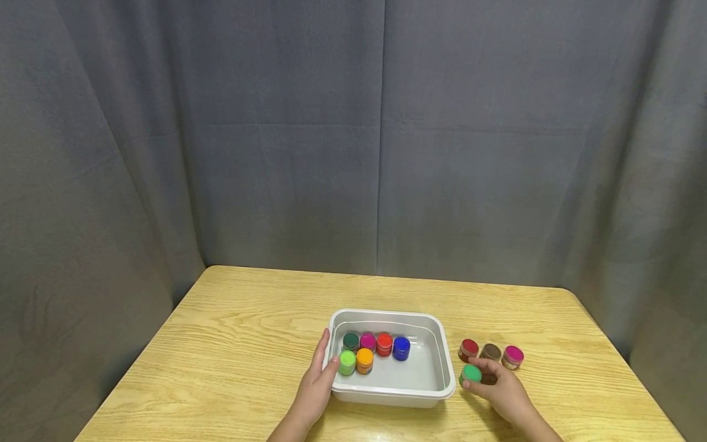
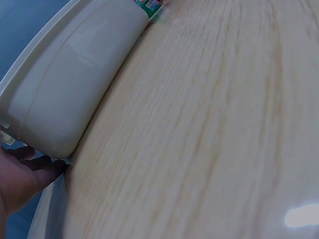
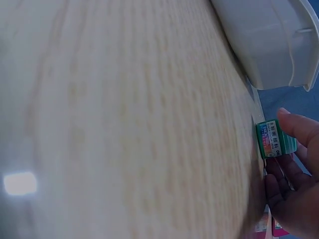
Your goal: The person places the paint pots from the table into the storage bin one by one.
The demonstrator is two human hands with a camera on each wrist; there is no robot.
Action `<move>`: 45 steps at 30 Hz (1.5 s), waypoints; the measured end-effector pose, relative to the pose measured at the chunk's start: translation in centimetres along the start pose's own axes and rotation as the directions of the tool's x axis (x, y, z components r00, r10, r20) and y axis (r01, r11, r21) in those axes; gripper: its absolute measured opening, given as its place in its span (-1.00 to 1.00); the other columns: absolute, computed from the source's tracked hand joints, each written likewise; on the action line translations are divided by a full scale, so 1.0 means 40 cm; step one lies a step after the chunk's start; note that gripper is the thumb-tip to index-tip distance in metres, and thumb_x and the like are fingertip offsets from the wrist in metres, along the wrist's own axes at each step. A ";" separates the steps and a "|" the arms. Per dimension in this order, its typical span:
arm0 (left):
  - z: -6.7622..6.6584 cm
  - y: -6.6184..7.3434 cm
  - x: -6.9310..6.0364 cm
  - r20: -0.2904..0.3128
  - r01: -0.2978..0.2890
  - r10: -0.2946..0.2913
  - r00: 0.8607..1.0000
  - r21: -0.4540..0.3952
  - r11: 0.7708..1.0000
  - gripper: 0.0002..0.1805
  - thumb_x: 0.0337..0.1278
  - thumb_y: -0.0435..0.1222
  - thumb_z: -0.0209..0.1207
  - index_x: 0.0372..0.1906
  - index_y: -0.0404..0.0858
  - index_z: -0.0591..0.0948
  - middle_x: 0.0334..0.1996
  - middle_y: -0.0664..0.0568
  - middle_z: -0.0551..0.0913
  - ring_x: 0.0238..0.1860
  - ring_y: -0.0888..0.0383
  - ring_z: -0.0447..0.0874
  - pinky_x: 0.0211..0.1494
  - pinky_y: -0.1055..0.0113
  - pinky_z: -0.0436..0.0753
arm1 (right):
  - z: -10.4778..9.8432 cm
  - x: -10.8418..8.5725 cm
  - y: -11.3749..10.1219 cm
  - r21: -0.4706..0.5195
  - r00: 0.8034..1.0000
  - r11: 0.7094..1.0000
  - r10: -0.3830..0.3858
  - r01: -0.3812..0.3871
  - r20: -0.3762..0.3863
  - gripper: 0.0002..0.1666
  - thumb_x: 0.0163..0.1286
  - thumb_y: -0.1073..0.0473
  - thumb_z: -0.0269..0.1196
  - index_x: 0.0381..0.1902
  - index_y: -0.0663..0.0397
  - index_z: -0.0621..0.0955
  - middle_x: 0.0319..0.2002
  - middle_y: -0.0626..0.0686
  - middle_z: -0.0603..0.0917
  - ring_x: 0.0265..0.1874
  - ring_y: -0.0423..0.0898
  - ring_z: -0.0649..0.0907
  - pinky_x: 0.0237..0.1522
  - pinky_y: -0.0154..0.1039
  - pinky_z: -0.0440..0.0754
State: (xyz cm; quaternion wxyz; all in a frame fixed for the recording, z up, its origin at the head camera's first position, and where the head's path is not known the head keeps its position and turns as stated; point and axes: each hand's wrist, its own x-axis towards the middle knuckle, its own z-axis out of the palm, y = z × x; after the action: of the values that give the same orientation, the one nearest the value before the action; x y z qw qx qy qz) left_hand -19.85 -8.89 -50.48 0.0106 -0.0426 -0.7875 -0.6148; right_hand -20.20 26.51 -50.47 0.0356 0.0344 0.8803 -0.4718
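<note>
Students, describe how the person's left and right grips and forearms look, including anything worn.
The left grip and right grip are ungloved human hands, with no ring visible. The left forearm and right forearm show no sleeve, bracelet or marking where visible.

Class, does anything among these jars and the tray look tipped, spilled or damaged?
Nothing stands out: the jars in the white tray stand upright, the green jar pinched by the right hand looks intact, and no spill shows on the table.
</note>
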 end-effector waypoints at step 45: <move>0.000 0.005 -0.002 -0.004 0.008 -0.008 1.000 0.017 1.000 -0.36 0.51 -0.11 -0.14 0.57 -0.01 0.02 0.55 -0.19 0.05 0.50 -0.39 0.00 0.39 -0.49 0.06 | -0.042 -0.004 -0.220 0.172 0.997 0.982 -0.079 0.077 0.005 -0.26 0.23 0.19 0.41 0.33 0.26 0.43 -0.01 0.17 0.62 -0.16 -0.18 0.66 -0.14 -0.26 0.74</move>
State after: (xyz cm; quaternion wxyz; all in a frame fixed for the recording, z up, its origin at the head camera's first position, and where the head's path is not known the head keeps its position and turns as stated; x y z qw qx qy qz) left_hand -19.77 -8.82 -50.28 0.0101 -0.0384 -0.7930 -0.6080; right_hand -20.92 23.03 -42.23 0.0194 -0.0002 0.8368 -0.5472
